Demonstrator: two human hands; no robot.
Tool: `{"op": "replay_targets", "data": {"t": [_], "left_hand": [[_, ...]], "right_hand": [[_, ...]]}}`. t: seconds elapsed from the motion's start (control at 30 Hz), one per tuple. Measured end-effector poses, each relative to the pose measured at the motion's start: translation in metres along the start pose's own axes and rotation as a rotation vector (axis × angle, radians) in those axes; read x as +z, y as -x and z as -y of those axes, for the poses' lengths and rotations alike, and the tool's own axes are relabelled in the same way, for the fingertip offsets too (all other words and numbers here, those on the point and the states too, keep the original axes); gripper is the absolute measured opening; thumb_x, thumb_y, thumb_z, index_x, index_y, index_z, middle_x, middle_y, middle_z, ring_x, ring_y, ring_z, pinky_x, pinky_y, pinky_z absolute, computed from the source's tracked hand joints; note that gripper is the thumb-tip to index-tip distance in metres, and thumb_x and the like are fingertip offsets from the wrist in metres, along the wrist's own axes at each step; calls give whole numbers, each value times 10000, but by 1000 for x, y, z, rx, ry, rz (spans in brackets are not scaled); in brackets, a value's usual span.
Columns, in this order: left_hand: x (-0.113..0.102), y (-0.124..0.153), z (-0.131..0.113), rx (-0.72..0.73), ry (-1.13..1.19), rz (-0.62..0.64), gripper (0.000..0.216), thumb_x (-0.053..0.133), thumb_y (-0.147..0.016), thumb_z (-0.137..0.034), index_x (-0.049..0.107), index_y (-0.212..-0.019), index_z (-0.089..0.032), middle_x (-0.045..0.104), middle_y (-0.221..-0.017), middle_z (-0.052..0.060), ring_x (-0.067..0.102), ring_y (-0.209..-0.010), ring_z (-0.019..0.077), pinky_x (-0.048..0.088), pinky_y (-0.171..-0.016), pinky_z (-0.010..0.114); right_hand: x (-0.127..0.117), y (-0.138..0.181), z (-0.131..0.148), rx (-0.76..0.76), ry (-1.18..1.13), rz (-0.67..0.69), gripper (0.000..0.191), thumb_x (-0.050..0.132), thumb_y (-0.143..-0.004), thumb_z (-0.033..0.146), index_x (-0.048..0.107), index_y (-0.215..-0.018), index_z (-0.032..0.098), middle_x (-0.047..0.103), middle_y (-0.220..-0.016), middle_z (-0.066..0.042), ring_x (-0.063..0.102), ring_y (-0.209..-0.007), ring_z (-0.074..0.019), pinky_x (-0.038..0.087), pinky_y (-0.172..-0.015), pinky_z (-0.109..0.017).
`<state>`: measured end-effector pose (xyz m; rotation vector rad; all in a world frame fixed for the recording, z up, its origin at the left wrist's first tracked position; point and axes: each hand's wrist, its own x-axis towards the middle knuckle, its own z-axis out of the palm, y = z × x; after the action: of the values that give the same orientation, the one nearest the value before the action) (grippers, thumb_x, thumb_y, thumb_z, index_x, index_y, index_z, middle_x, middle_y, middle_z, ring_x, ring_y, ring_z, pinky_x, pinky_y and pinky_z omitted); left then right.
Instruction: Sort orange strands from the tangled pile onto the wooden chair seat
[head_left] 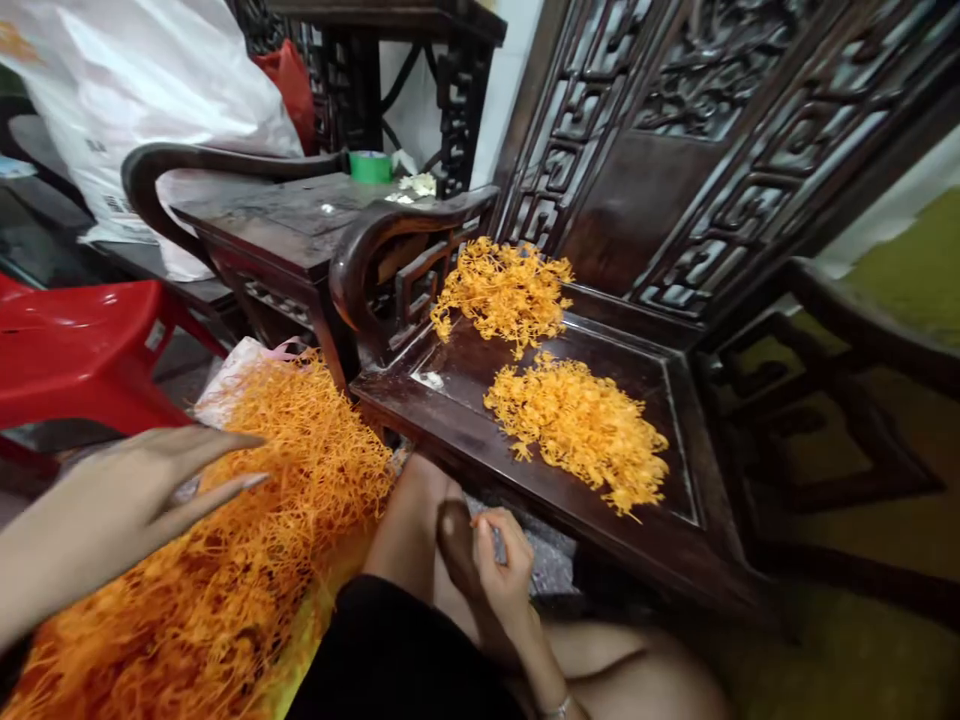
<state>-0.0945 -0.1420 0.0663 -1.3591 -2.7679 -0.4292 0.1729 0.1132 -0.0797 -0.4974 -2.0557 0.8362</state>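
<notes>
Left hand [127,500]: fingers spread wide, empty, hovering just over the big heap of orange strands [247,560] at near left.
Right hand [499,565]: fingers pinched narrow near the knee — whether it holds a strand I cannot tell.
Carved wooden chair [465,440]: its seat carries two piles of orange strands — near pile [581,425], far pile [502,290].
Red plastic stool [82,350]: far left.
Green tape roll [370,166]: on the far desk [285,215].

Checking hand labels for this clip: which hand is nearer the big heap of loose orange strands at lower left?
Left. The left hand hovers spread over the big heap of orange strands; the right hand sits apart by the knee, fingers pinched.
</notes>
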Motion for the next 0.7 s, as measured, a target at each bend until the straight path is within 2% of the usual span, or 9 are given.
{"op": "replay_targets", "data": {"t": [0.07,0.13,0.23,0.33,0.43,0.5,0.57,0.63,0.7], "left_hand": [[3,-47,-46,239,75,28,359,366,-877,-559,666,-1043,-452,699,-1095,-105,662,-999,207,489,-915,354],[8,-99,-95,409,55,16,400,326,-947,-467,658,-1123,-329,687,-1145,-21,656,-1004,215,489,-897,344],[23,-179,-160,456,-54,-51,414,394,-962,-303,493,-1353,-210,632,-1235,82,626,-1060,244,473,-909,352],[46,-255,-204,385,-99,-128,493,504,-914,-216,433,-1389,-107,527,-1338,177,492,-1229,306,408,-990,397],[70,-316,-227,304,-81,-171,560,617,-848,-223,462,-1339,-4,344,-1456,269,345,-1327,376,310,-1062,466],[81,-343,-232,252,-58,-176,414,574,-859,-175,562,-1222,24,443,-1374,288,384,-1293,377,297,-1056,483],[85,-360,-234,216,-23,-184,296,489,-885,-134,646,-1084,18,595,-1193,270,480,-1208,351,325,-1029,471],[81,-370,-234,195,26,-216,291,458,-897,-146,685,-1018,-9,660,-1066,241,550,-1126,328,364,-998,449],[72,-374,-233,175,90,-267,289,486,-895,-202,710,-999,-52,684,-1020,218,600,-1052,323,423,-935,430]], "right_hand": [[-18,-22,16,-163,-7,71,143,473,-872,120,562,-787,192,602,-666,-24,559,-610,-156,446,-586,-304],[-42,-52,34,-319,8,151,127,495,-850,84,575,-849,183,624,-707,-31,556,-632,-150,437,-599,-301],[-77,-106,59,-474,199,249,105,570,-841,129,585,-938,164,650,-803,-51,562,-714,-157,434,-652,-303],[-96,-163,64,-528,462,391,126,521,-907,258,598,-908,159,638,-799,-56,547,-728,-165,427,-689,-313],[-89,-215,45,-372,745,517,199,505,-916,330,604,-906,158,647,-868,-73,574,-831,-205,439,-759,-348],[-75,-247,23,-217,884,550,243,555,-886,351,609,-993,139,652,-991,-109,580,-967,-250,447,-845,-392],[-54,-279,-2,-119,962,540,438,618,-841,367,558,-1178,93,594,-1192,-176,519,-1148,-305,421,-956,-454],[-31,-313,-28,-54,1000,477,723,656,-805,380,379,-1381,42,414,-1410,-241,362,-1322,-351,357,-1045,-518],[-7,-346,-51,29,993,421,919,655,-796,403,172,-1480,27,174,-1537,-247,170,-1420,-377,286,-1095,-564]]}}
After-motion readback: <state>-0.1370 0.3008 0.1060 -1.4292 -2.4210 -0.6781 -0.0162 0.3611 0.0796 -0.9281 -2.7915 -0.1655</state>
